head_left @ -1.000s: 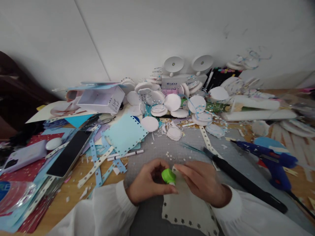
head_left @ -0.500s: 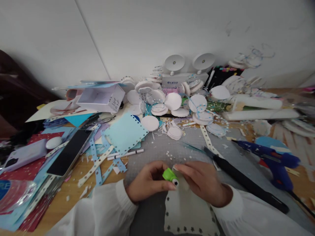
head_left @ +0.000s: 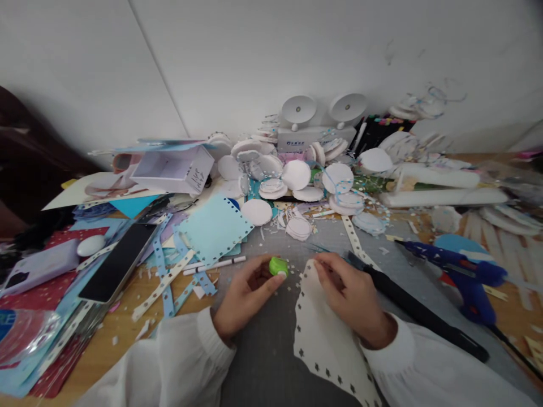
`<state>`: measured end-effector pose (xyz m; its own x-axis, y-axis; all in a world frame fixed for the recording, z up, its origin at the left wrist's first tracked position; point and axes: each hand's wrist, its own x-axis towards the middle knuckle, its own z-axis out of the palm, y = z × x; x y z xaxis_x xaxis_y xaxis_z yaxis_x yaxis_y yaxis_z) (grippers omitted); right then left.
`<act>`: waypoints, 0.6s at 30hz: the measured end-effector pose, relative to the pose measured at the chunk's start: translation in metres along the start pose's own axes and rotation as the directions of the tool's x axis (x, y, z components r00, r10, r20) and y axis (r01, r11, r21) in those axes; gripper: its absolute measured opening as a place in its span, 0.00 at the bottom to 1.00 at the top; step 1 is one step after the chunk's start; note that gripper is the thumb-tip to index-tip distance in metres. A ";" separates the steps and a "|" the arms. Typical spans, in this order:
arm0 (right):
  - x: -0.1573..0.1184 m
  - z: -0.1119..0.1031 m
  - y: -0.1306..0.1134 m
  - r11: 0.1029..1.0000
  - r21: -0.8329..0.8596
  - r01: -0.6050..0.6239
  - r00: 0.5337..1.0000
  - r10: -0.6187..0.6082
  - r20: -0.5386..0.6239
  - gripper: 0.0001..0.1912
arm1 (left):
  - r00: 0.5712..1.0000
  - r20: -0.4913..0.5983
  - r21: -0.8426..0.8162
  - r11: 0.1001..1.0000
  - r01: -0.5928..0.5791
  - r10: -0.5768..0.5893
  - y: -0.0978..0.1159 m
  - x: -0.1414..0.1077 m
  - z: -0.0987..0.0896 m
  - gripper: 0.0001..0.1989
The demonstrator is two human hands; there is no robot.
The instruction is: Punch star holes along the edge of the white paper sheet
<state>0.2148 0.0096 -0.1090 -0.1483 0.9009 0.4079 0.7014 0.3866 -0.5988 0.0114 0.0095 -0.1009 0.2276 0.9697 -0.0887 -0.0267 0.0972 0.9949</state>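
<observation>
My left hand (head_left: 246, 291) is closed around a small green craft paper punch (head_left: 278, 267), with the thumb along its lower side. To the right, my right hand (head_left: 350, 294) pinches the top edge of a cream paper sheet (head_left: 326, 345). Star-shaped holes run along the sheet's left and bottom edges. The sheet hangs at a tilt over the grey cutting mat (head_left: 263, 362), apart from the punch. Tiny punched-out bits lie on the mat between and beyond the hands.
A black-handled tool (head_left: 419, 305) and a blue glue gun (head_left: 462, 274) lie to the right. Light-blue punched paper (head_left: 214, 229), paper strips (head_left: 163, 285) and a dark phone (head_left: 119, 263) lie left. White discs (head_left: 296, 175) and a white box (head_left: 173, 169) crowd the back.
The punch has come off the paper and moved up and left with my left hand. My right hand has shifted the sheet, which is now turned and tilted.
</observation>
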 end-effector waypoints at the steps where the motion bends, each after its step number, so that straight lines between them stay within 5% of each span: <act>1: 0.001 -0.001 0.000 0.997 0.052 -0.050 0.998 0.051 -0.023 0.06 | 0.999 0.017 0.026 0.999 -0.037 0.036 -0.001 -0.001 -0.001 0.18; 4: 0.004 -0.003 -0.001 0.965 0.210 -0.160 0.981 0.179 -0.074 0.06 | 0.972 0.080 0.268 0.935 -0.232 0.219 -0.003 -0.003 -0.006 0.17; 8: 0.006 -0.002 0.000 0.945 0.259 -0.201 0.964 0.238 -0.118 0.06 | 0.891 0.202 0.524 0.723 -0.450 0.408 -0.001 -0.005 -0.011 0.17; 13: 0.003 -0.002 -0.003 0.991 0.132 -0.023 0.991 0.040 -0.124 0.04 | 0.847 0.311 0.586 0.615 -0.528 0.431 -0.003 -0.005 -0.014 0.15; 18: 0.000 -0.005 -0.006 0.992 0.061 0.109 0.990 -0.103 -0.094 0.04 | 0.845 0.337 0.761 0.409 -0.504 0.415 -0.001 -0.002 -0.012 0.08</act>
<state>0.2139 0.0068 -0.1018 -0.1535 0.8335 0.5308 0.6373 0.4940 -0.5915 -0.0011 0.0099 -0.1019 0.5092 0.7844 0.3541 0.6150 -0.6195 0.4878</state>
